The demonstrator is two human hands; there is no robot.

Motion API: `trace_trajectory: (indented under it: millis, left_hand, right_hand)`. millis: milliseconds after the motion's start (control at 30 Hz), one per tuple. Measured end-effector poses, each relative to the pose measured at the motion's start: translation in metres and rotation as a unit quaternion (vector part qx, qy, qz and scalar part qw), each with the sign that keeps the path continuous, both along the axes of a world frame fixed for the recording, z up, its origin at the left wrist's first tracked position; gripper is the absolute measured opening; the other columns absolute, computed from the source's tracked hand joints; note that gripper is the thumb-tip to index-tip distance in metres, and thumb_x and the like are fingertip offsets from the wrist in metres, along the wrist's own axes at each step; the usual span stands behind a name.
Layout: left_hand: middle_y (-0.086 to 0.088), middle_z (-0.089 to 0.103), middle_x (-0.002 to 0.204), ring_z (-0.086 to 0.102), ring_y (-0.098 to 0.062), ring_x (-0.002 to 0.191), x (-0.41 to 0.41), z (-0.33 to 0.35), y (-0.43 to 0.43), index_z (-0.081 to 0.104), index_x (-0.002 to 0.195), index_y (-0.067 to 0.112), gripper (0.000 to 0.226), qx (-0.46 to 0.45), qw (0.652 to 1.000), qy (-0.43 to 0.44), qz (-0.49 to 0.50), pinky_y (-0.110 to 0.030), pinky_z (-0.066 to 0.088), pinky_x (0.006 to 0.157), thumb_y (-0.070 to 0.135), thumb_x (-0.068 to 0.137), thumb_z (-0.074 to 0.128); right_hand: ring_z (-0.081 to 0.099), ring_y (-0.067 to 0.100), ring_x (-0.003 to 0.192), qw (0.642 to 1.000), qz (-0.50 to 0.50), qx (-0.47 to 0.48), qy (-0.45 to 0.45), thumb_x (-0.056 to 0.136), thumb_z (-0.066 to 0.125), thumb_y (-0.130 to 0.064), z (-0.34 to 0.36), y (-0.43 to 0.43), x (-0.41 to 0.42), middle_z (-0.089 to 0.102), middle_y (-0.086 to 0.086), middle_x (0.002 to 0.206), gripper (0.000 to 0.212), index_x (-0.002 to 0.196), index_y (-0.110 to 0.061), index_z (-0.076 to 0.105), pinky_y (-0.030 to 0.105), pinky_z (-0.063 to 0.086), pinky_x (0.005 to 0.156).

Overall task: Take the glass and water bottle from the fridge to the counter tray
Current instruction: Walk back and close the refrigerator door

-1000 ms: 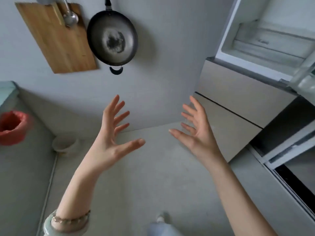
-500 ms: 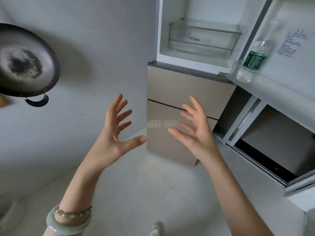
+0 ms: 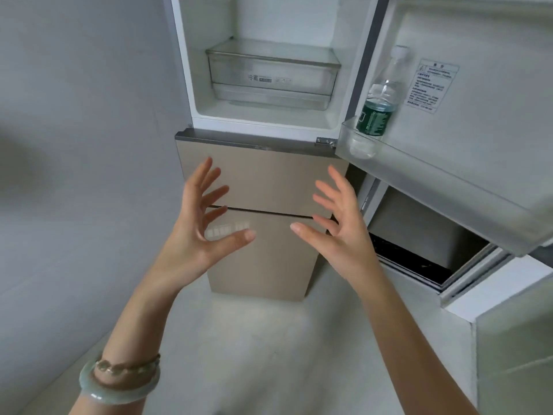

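The fridge [image 3: 263, 175] stands ahead with its upper door swung open to the right. A clear water bottle [image 3: 378, 106] with a green label stands in the door shelf [image 3: 419, 172]. Through the shelf's front wall, low beside the bottle, something clear like a glass [image 3: 360, 146] shows faintly. My left hand [image 3: 203, 229] and my right hand [image 3: 341, 223] are raised in front of the fridge's lower drawers, palms facing each other, fingers spread, holding nothing. Both hands are below and left of the bottle.
Inside the upper compartment sits a clear crisper drawer [image 3: 269, 76]. A white counter edge [image 3: 466, 307] and a dark open gap run along the right. A grey wall fills the left; pale floor lies below.
The view has swung right, from the wall with the pan and cutting board to the open fridge. The bottle on the door shelf came into view. My hands kept their open pose.
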State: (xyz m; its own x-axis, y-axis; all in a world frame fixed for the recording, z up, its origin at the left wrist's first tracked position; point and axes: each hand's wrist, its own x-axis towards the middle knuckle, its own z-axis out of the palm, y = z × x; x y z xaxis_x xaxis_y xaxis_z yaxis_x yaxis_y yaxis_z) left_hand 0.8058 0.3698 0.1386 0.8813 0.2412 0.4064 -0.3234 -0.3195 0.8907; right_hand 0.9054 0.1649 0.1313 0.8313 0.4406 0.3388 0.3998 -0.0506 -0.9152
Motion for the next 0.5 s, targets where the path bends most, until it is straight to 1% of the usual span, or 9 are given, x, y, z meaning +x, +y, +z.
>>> trace_trajectory:
  millis: [100, 167, 300, 433, 500]
  left_hand:
    - [0.016, 0.029, 0.152, 0.042, -0.002, 0.135, 0.029, -0.001, 0.005, 0.014, 0.146, 0.046, 0.109, -0.007, 0.999, -0.004, -0.037, -0.025, 0.042, 0.104, 0.048, 0.061, 0.081]
    - [0.019, 0.028, 0.151, 0.042, -0.002, 0.136, 0.047, -0.003, 0.01, 0.015, 0.147, 0.047, 0.107, -0.006, 0.998, -0.005, -0.065, -0.026, 0.042, 0.104, 0.044, 0.063, 0.08]
    - [0.023, 0.028, 0.151, 0.041, -0.001, 0.136, 0.08, -0.001, 0.021, 0.014, 0.146, 0.05, 0.107, 0.01, 0.992, -0.003, -0.127, -0.026, 0.042, 0.105, 0.046, 0.063, 0.081]
    - [0.021, 0.027, 0.151, 0.04, -0.002, 0.136, 0.105, 0.006, 0.031, 0.014, 0.146, 0.049, 0.107, 0.026, 0.983, -0.009, -0.179, -0.029, 0.041, 0.107, 0.044, 0.062, 0.079]
    - [0.021, 0.026, 0.15, 0.039, -0.001, 0.136, 0.114, 0.011, 0.032, 0.013, 0.146, 0.048, 0.106, 0.038, 0.979, -0.01, -0.202, -0.026, 0.041, 0.106, 0.046, 0.062, 0.078]
  right_hand:
    - [0.043, -0.006, 0.127, 0.999, -0.037, -0.007, 0.004, 0.075, 0.08, -0.026, 0.002, -0.002, 0.011, 0.04, -0.012, 0.146, 0.091, 0.141, -0.052, 0.023, 0.026, 0.041, 0.103]
    - [0.042, -0.007, 0.127, 0.998, -0.066, -0.012, 0.006, 0.075, 0.08, -0.027, 0.004, -0.001, 0.017, 0.04, -0.014, 0.145, 0.091, 0.143, -0.049, 0.022, 0.026, 0.041, 0.103]
    - [0.041, -0.001, 0.13, 0.991, -0.134, -0.015, 0.003, 0.074, 0.079, -0.029, 0.009, 0.003, 0.024, 0.039, -0.016, 0.145, 0.093, 0.145, -0.046, 0.02, 0.029, 0.041, 0.105]
    - [0.041, 0.001, 0.131, 0.981, -0.194, -0.012, -0.004, 0.072, 0.078, -0.034, 0.014, 0.009, 0.022, 0.039, -0.015, 0.146, 0.093, 0.142, -0.05, 0.021, 0.033, 0.04, 0.107]
    - [0.042, 0.003, 0.131, 0.976, -0.215, -0.01, -0.007, 0.072, 0.078, -0.033, 0.017, 0.01, 0.021, 0.04, -0.013, 0.146, 0.092, 0.141, -0.052, 0.021, 0.037, 0.041, 0.108]
